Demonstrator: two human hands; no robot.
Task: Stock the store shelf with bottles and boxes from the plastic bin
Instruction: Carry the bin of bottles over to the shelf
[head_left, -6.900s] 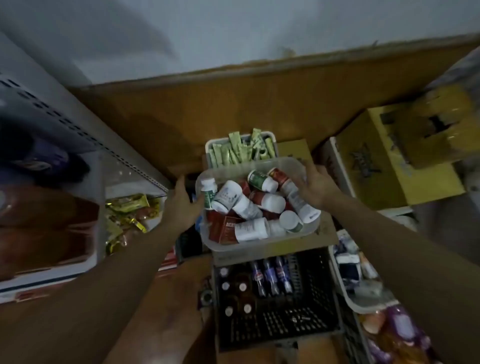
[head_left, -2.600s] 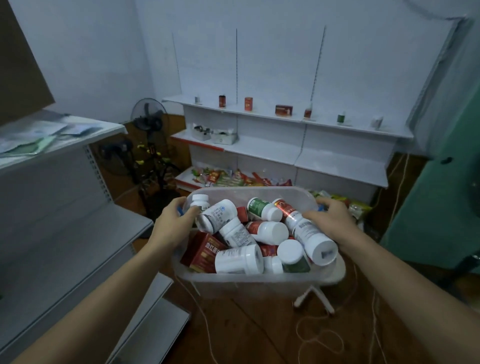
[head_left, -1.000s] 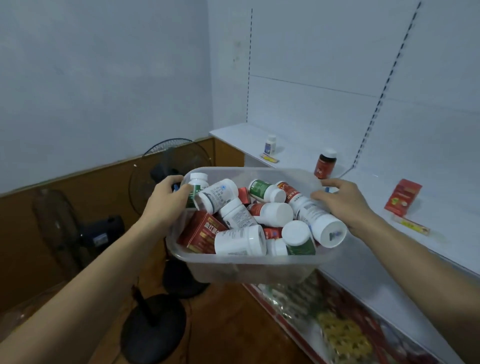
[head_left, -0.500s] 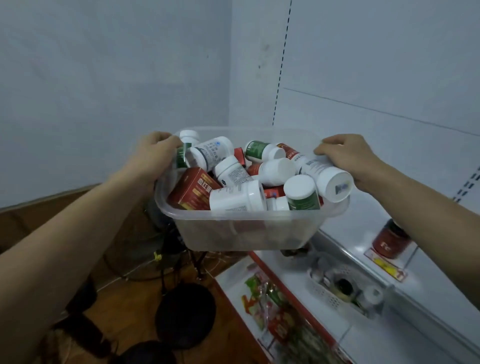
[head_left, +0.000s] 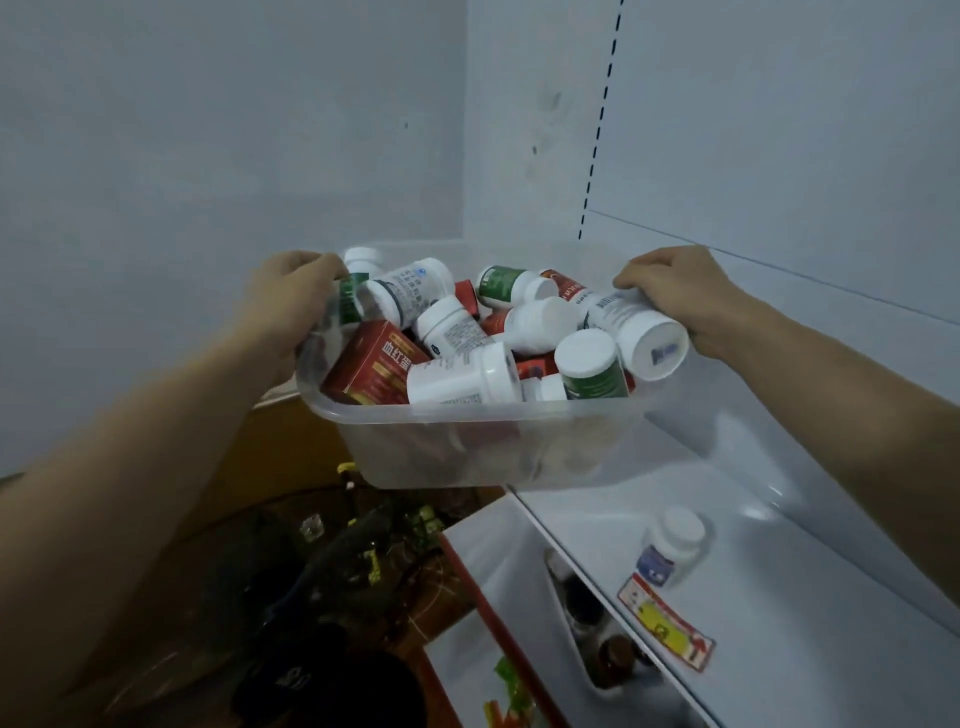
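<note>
I hold a clear plastic bin (head_left: 483, 452) in the air at the left end of the white store shelf (head_left: 810, 582). My left hand (head_left: 291, 306) grips its left rim and my right hand (head_left: 680, 296) grips its right rim. The bin is full of several white bottles (head_left: 462, 379) with white caps, some with green labels, and a red box (head_left: 371, 366) lying at the front left. The bin's right part hangs over the top shelf board. One small white bottle (head_left: 670, 545) stands on that board behind a price tag (head_left: 665, 626).
The shelf's white back panel (head_left: 779, 130) rises behind the bin, and a grey wall meets it on the left. A lower shelf (head_left: 498, 597) holds dark jars and packets. A black fan (head_left: 332, 597) stands on the wooden floor below left.
I have stepped closer to the shelf's left end. The bin has moved right and partly over the top board. Both hands keep their grip on the rim.
</note>
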